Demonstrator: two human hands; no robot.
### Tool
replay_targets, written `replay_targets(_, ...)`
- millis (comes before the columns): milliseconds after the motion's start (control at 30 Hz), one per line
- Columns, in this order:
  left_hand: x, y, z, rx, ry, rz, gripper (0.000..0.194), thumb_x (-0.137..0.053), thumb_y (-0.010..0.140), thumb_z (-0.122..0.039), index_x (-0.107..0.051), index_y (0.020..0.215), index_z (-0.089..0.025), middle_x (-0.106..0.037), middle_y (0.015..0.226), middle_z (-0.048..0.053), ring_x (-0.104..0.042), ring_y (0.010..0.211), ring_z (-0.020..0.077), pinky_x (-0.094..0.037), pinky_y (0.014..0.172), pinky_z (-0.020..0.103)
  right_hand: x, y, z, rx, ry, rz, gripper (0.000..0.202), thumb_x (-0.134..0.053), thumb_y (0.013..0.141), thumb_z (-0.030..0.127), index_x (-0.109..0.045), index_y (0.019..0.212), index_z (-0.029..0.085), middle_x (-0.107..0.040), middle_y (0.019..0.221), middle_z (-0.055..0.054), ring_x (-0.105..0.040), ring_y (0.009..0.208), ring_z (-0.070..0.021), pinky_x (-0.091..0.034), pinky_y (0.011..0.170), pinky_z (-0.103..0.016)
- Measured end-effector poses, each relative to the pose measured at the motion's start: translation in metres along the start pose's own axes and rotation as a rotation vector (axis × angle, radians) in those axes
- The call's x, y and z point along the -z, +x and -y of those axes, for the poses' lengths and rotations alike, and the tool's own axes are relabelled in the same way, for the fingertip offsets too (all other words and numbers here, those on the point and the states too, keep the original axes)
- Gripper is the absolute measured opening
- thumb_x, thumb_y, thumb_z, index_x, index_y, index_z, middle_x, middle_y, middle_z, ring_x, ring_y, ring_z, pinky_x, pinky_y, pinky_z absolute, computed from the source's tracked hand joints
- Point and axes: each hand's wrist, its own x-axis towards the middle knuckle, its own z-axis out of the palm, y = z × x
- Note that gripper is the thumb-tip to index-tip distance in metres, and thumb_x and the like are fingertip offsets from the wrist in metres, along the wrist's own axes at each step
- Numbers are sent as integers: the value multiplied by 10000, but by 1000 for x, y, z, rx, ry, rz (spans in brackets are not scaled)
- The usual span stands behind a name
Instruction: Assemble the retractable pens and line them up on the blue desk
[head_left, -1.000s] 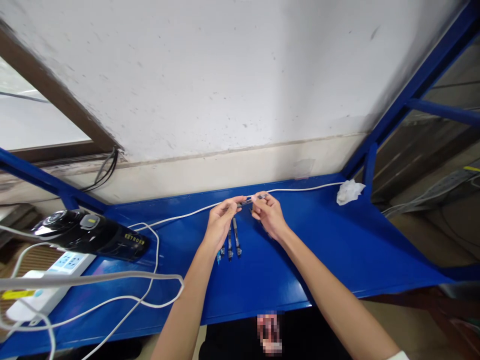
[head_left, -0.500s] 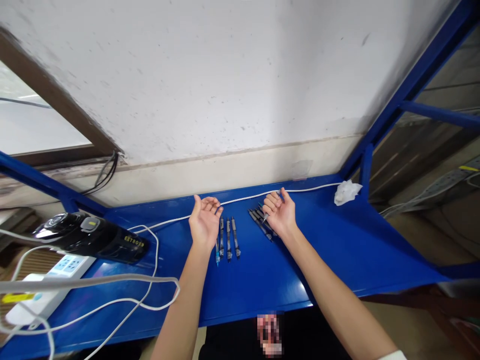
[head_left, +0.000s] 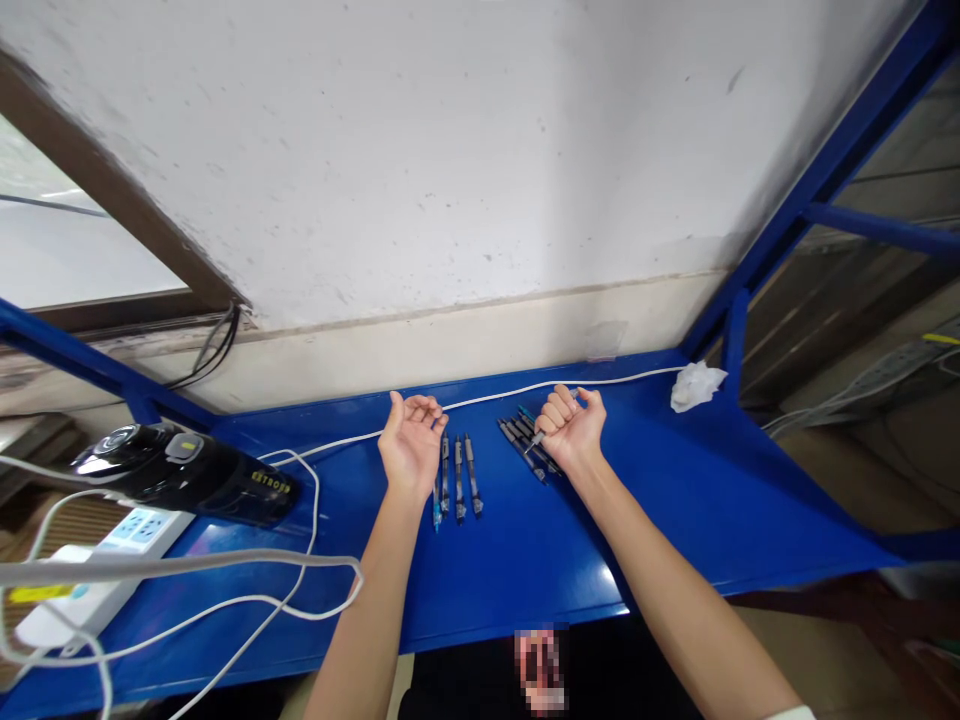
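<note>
Right grip (head_left: 568, 430) is clamping a slim pen (head_left: 535, 441), with the fingers curling into a fist around it; the pen's thin tip is poking out on the left side of the hand, above a bunch of pens. Left grip (head_left: 412, 440) is standing loosely open, palm turning upward, the thumb pointing away and the fingers bending gently.

Nearest, at the lower left, a thick pale cable (head_left: 225, 560) is looping above the blue worktop (head_left: 517, 570), its bend passing over the left forearm (head_left: 371, 590). Just beyond, a white power strip (head_left: 112, 575) is lying at an angle, and a glossy black bottle (head_left: 217, 480) is leaning across the view beside it, showing yellow lettering.

Midway across the worktop, a row of four pens (head_left: 460, 480) is lying beside the left grip, roughly side by side; the leftmost is showing blue, and its upper part is hiding behind the hand. Close to the right grip, the bunch of pens (head_left: 519, 447) is lying slantwise, partly hiding beneath the fist, so the count is staying unclear.

Farther back, a thin white cord (head_left: 517, 393) is running along the rear edge toward a crumpled white wad (head_left: 697, 386). Behind everything, a scuffed wall (head_left: 420, 180) is rising.
</note>
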Motion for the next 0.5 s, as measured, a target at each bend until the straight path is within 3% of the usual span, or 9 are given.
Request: replay_targets(500, -1, 0, 0, -5, 49, 13, 397, -734, 948, -547, -729, 800, -179, -666, 874, 64, -628, 801, 160, -534, 738, 281, -2, -1, -3, 12, -86, 15, 413, -489, 892, 374, -125, 725, 278, -136, 539, 104, -72, 452, -106, -148, 388, -267)
